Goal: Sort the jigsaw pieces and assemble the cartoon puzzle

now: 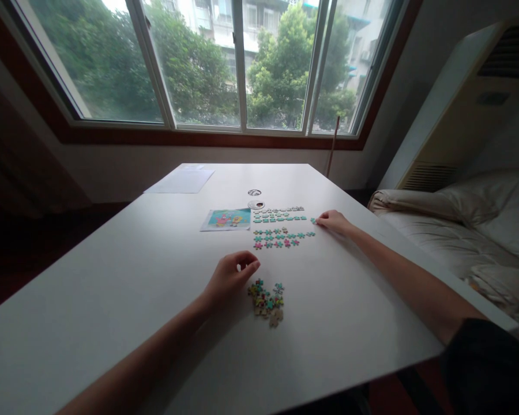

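My left hand (231, 275) rests on the white table (112, 276) with its fingers curled into a pinch, just left of a small heap of coloured jigsaw pieces (267, 300); whether a piece is in the fingers is hidden. My right hand (335, 221) reaches farther out, fingertips on a teal piece (313, 221) at the right end of the rows of laid-out pieces (281, 227). A printed picture card (227, 219) lies left of those rows.
A round lid and a small ring-shaped object (255, 199) sit behind the rows. A sheet of paper (181, 180) lies at the table's far left. A bed with pale bedding (471, 225) stands to the right, windows behind.
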`<state>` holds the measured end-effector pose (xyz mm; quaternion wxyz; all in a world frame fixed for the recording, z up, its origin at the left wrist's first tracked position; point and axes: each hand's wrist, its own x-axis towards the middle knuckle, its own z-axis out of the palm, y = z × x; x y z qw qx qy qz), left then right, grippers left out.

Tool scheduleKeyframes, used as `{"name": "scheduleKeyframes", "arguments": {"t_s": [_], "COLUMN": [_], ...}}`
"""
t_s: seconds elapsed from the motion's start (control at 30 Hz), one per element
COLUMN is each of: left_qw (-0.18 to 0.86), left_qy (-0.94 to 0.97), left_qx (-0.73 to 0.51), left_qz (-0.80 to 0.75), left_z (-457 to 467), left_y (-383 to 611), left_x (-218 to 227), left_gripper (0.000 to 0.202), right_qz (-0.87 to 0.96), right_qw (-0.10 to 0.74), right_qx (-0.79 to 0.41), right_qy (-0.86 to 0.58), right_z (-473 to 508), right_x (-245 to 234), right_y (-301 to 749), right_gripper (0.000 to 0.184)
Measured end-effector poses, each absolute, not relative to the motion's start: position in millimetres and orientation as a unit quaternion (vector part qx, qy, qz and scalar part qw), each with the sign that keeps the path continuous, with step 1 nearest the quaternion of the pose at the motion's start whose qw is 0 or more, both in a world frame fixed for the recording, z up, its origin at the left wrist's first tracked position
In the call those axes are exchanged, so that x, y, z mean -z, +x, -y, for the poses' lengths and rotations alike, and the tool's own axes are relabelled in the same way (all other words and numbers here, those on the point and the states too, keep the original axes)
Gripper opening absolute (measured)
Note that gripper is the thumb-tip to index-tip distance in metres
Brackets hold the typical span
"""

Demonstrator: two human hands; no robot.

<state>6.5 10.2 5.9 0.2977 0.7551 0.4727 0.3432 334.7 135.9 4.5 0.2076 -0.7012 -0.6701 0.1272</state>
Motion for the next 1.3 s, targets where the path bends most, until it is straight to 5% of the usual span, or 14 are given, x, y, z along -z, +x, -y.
{"name": "scheduleKeyframes", "arguments": {"t_s": [1.3], "left_qw": [0.289], "left_qy": [0.757], "left_qx": [-0.34], "left_qz": [-0.477], "left_z": [-7], "left_y": [7], "left_x": [-10], "left_gripper": [0.022], "right_qz": [0.644], "right_qw": [0.301], "right_qx": [-0.119], "right_qy": [-0.693], "right_z": [-143], "right_x": [-6], "right_y": [316], "right_gripper": [0.032]}}
